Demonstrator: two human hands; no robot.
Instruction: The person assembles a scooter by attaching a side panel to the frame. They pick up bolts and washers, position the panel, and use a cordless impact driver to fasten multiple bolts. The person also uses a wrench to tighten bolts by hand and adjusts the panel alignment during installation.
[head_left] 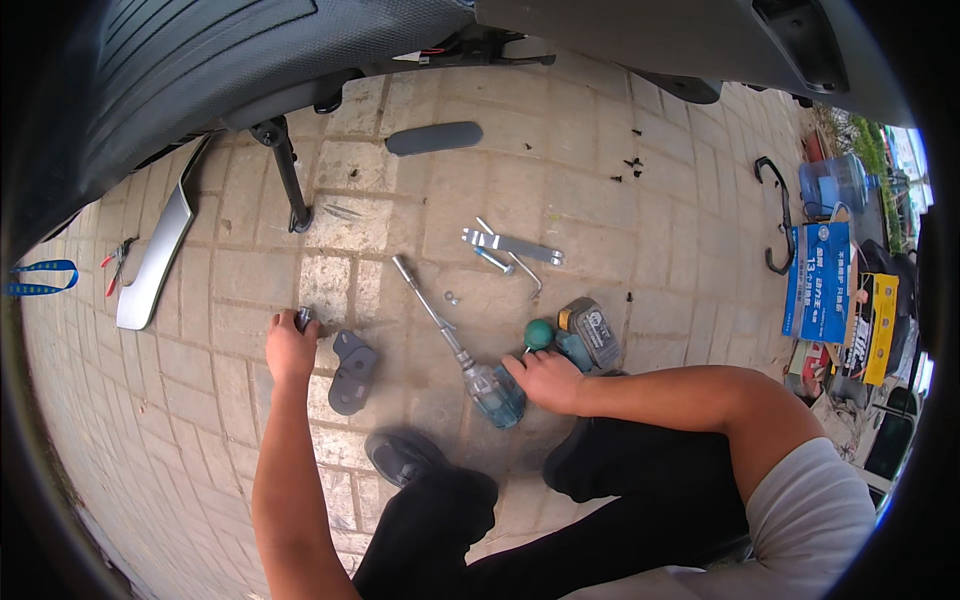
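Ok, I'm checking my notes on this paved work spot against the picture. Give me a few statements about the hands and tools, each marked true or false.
1. The left hand grips a small metal part on the paving. True.
2. The right hand rests beside a screwdriver with a green ball handle. True.
3. The long socket wrench is held up in the air. False: it lies flat on the paving, between the hands.
4. The dark grey bracket lies right of the right hand. False: it lies beside the left hand.
5. Red-handled pliers lie far left. True.
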